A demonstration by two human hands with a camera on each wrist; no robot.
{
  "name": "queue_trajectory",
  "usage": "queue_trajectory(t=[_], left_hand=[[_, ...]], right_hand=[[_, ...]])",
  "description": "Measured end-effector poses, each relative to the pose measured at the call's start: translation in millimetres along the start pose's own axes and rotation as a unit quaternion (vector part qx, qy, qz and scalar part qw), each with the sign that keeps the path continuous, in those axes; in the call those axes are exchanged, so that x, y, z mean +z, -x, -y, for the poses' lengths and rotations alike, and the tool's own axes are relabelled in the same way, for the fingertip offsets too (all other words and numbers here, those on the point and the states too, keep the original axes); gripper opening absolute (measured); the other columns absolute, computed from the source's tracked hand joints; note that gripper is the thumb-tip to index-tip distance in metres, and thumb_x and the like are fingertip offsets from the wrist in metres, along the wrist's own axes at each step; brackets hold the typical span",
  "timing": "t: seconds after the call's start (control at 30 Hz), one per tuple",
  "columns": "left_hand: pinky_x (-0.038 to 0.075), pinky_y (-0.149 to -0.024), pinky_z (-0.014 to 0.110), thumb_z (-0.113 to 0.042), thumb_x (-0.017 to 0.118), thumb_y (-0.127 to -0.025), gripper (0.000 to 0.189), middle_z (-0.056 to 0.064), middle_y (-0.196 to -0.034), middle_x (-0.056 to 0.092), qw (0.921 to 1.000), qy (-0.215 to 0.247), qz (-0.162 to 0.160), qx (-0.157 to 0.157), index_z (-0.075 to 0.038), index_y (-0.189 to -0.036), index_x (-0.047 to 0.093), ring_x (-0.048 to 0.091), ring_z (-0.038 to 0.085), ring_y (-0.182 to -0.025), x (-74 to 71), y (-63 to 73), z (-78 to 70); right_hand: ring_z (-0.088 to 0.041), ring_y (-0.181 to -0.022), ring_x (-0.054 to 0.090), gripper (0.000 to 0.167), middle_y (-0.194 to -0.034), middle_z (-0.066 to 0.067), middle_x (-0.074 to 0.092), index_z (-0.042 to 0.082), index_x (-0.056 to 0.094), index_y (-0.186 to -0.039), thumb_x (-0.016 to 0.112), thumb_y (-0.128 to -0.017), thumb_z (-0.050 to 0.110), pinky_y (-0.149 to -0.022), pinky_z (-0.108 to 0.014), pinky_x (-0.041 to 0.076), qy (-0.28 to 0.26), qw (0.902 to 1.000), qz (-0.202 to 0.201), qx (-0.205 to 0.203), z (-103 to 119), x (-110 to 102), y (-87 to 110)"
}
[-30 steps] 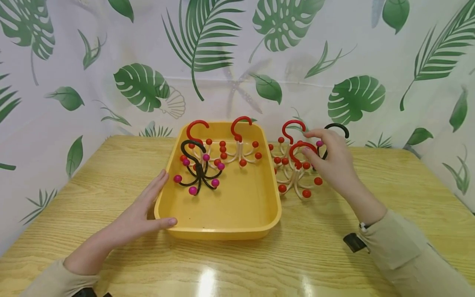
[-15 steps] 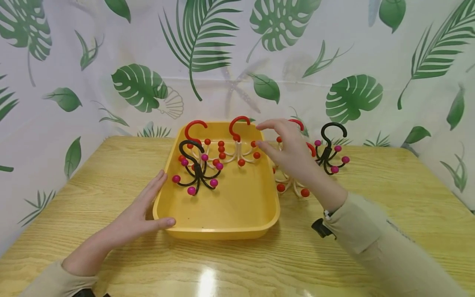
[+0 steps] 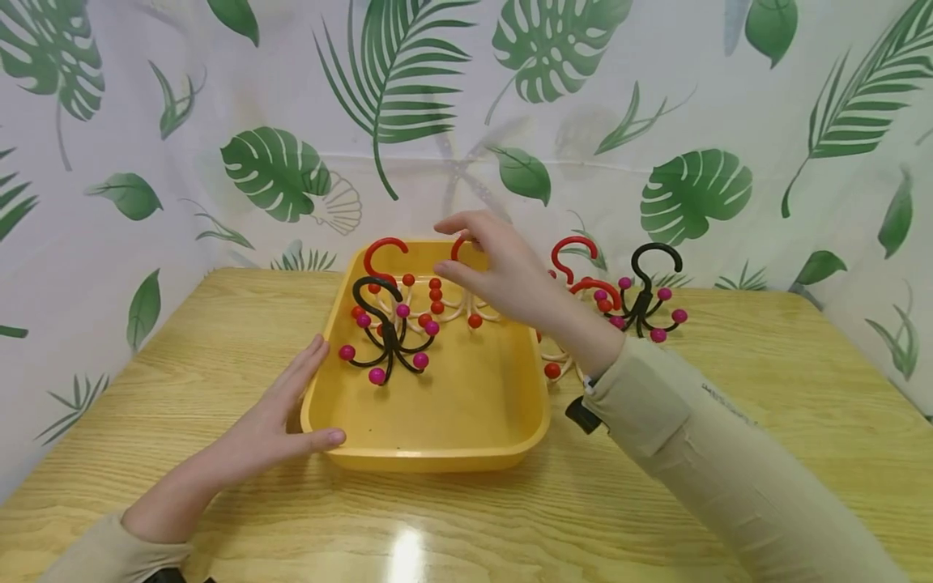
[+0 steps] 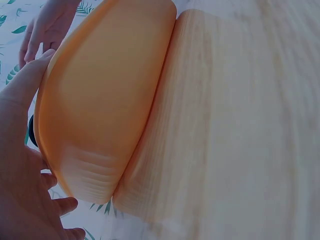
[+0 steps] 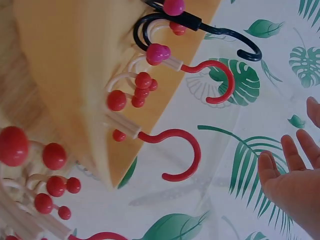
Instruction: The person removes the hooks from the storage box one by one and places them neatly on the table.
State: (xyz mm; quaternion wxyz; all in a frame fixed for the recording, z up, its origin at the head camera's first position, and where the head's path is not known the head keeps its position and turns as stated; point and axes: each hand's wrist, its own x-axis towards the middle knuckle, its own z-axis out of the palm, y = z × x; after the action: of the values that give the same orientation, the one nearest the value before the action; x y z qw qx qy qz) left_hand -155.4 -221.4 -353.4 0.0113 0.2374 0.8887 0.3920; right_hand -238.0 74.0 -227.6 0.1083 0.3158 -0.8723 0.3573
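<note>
My left hand rests at the near left corner of the yellow tray, its thumb and fingers spread along the rim. Inside the tray stand a black claw hanger with magenta balls and two red-hooked, cream-armed claw hangers with red balls. Over the tray's far part is my right hand, holding nothing. It partly hides the farther right of the red-hooked hangers in the head view. From the right wrist, my right hand's fingers show apart from that hanger's red hook.
Right of the tray, on the wooden table, stand two more red-hooked hangers, one with its hook farther back, and a black hanger. My right forearm crosses in front of some of them. A leaf-print cloth hangs behind the table.
My right hand has swung left, empty, from above the hangers beside the tray to over the tray's far part. The hangers stay put, and my left hand keeps its place.
</note>
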Motion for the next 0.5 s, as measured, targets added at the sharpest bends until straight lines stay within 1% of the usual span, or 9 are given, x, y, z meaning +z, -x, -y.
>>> queue_trajectory(t=[0.17,0.23,0.4,0.5], left_hand=[[0.011,-0.103,0.071,-0.035,0.074,-0.082,0.100,0.005,-0.160,-0.003,1.0000,0.002,-0.001,0.001,-0.018,-0.155,0.009,0.000,0.039,-0.143,0.9,0.2,0.6],[0.011,-0.103,0.071,-0.035,0.074,-0.082,0.100,0.005,-0.160,-0.003,1.0000,0.002,-0.001,0.001,-0.018,-0.155,0.009,0.000,0.039,-0.143,1.3,0.1,1.1],[0.011,-0.103,0.071,-0.034,0.075,-0.082,0.100,0.005,-0.160,-0.003,1.0000,0.006,0.000,0.001,-0.017,-0.155,0.009,0.000,0.038,-0.143,1.4,-0.2,1.7],[0.010,-0.103,0.071,-0.034,0.075,-0.082,0.100,0.006,-0.160,-0.002,1.0000,0.007,-0.001,0.002,-0.016,-0.155,0.010,0.000,0.038,-0.143,1.2,-0.1,1.7]], right_hand=[[-0.021,-0.117,0.050,0.045,-0.129,-0.005,0.053,0.007,0.052,-0.130,0.067,-0.090,0.020,-0.099,-0.029,0.042,-0.020,0.9998,0.007,-0.005,9.4,4.5,-14.7],[-0.022,-0.116,0.051,0.045,-0.129,-0.005,0.052,0.007,0.050,-0.131,0.066,-0.091,0.020,-0.097,-0.030,0.044,-0.038,0.9991,0.018,-0.004,12.7,7.3,-19.4],[-0.022,-0.114,0.054,0.047,-0.129,-0.008,0.053,0.010,0.046,-0.134,0.065,-0.092,0.019,-0.093,-0.029,0.047,-0.073,0.9954,0.059,0.020,17.9,19.0,-29.3],[-0.022,-0.112,0.056,0.045,-0.128,-0.009,0.055,0.010,0.048,-0.132,0.066,-0.092,0.017,-0.090,-0.026,0.048,-0.070,0.9949,0.070,0.021,16.3,28.9,-34.6]])
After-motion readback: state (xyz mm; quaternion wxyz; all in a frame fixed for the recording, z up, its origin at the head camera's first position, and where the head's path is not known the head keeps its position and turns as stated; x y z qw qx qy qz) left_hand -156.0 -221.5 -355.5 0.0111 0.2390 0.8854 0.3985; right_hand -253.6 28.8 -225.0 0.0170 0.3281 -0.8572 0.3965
